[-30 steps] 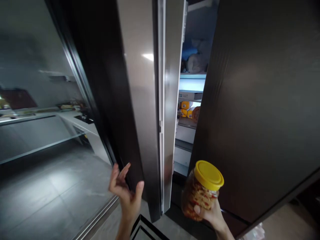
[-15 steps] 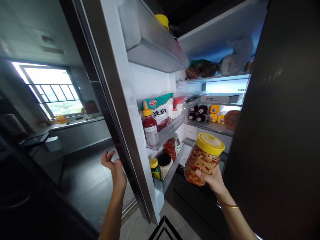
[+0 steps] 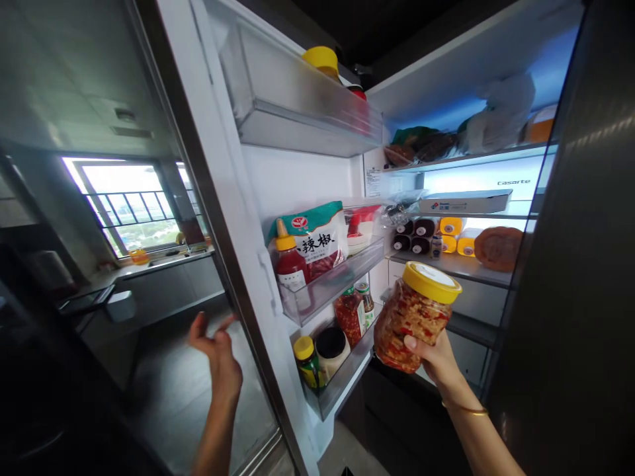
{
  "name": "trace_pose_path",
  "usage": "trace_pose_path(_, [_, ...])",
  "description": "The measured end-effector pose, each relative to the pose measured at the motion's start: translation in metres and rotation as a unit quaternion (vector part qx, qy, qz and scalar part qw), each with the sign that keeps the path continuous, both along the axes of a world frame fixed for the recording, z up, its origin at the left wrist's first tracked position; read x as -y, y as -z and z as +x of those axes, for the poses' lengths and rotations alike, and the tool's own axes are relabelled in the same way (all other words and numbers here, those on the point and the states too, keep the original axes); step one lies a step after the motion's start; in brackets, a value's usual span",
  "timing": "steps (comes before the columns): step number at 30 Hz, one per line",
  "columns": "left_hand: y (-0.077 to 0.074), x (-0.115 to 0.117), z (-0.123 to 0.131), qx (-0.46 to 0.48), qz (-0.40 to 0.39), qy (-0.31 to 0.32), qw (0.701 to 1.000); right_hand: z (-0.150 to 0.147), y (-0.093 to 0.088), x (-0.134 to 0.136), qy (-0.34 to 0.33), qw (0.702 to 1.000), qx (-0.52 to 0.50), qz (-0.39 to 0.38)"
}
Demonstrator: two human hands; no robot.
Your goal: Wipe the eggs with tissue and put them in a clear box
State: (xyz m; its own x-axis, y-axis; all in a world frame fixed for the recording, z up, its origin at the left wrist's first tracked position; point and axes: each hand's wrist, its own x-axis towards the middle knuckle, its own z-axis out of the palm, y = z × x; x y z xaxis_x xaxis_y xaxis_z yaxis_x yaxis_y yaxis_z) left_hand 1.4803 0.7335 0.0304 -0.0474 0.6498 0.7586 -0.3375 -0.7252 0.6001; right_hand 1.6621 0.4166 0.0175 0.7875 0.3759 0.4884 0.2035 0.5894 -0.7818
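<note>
Gripping the jar (image 3: 409, 327) around its lower side, the right hand (image 3: 439, 360) lays its thumb across the front; the other fingers are mostly hidden behind, spread about as wide as the jar is broad. That low hold probably supports the weight and leaves the lid (image 3: 431, 282) free. The left hand (image 3: 223, 370) has its fingers loosely curled and parted, with nothing seen in them, just beside the edge of the open door (image 3: 302, 172); whether it touches I cannot tell.

The jar hangs in front of the fridge shelves, to the right of the lower rack (image 3: 342, 390). The racks' raised walls likely keep things from tipping when the door swings. The bag (image 3: 322, 241) leans behind the sauce bottle (image 3: 290, 264), perhaps too limp to stand alone.

Tilted, lid toward the upper right, the jar is clear and looks nearly full of chunky red and tan pieces. Its lid is yellow-rimmed with a pale top.
</note>
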Motion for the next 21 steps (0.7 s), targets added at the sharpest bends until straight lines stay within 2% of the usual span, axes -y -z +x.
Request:
trace_pose_path(2, [-0.03,0.024,-0.016,0.038,0.114,-0.091,0.989,0.014,-0.009,0.0,0.005,1.0,0.009,0.007])
trace_pose_path(3, [-0.05,0.04,-0.021,0.059,0.171,-0.146,0.972,0.022,-0.015,0.0,0.019,1.0,0.016,0.013])
trace_pose_path(4, [-0.071,0.057,-0.024,0.035,0.224,-0.181,0.957,0.031,-0.023,0.001,0.042,0.999,0.025,0.024])
trace_pose_path(5, [-0.094,0.075,-0.021,-0.019,0.308,-0.188,0.932,0.04,-0.032,0.0,0.07,0.996,0.034,0.038])
trace_pose_path(6, [-0.118,0.094,-0.013,-0.092,0.415,-0.161,0.891,0.048,-0.043,-0.001,0.098,0.993,0.042,0.054])
trace_pose_path(7, [-0.141,0.112,0.002,-0.169,0.514,-0.129,0.831,0.057,-0.054,-0.002,0.125,0.988,0.047,0.074])
trace_pose_path(8, [-0.163,0.129,0.024,-0.23,0.576,-0.108,0.777,0.066,-0.067,-0.005,0.144,0.984,0.051,0.092])
trace_pose_path(10, [-0.198,0.155,0.081,-0.362,0.6,-0.085,0.708,0.084,-0.092,-0.013,0.159,0.977,0.06,0.125])
trace_pose_path(11, [-0.21,0.163,0.112,-0.421,0.606,-0.076,0.671,0.093,-0.103,-0.018,0.162,0.975,0.069,0.139])
trace_pose_path(13, [-0.227,0.169,0.166,-0.5,0.637,-0.086,0.581,0.11,-0.125,-0.029,0.175,0.966,0.093,0.164])
trace_pose_path(15, [-0.238,0.163,0.199,-0.57,0.64,-0.159,0.49,0.124,-0.144,-0.039,0.199,0.956,0.123,0.175])
trace_pose_path(16, [-0.242,0.155,0.206,-0.599,0.625,-0.206,0.457,0.13,-0.152,-0.043,0.211,0.953,0.137,0.17])
trace_pose_path(18, [-0.252,0.137,0.204,-0.638,0.579,-0.282,0.422,0.137,-0.168,-0.052,0.227,0.95,0.155,0.152])
trace_pose_path(19, [-0.257,0.127,0.198,-0.651,0.559,-0.301,0.416,0.139,-0.175,-0.057,0.227,0.95,0.161,0.142])
trace_pose_path(21, [-0.268,0.112,0.186,-0.673,0.53,-0.301,0.42,0.14,-0.186,-0.07,0.21,0.954,0.168,0.132])
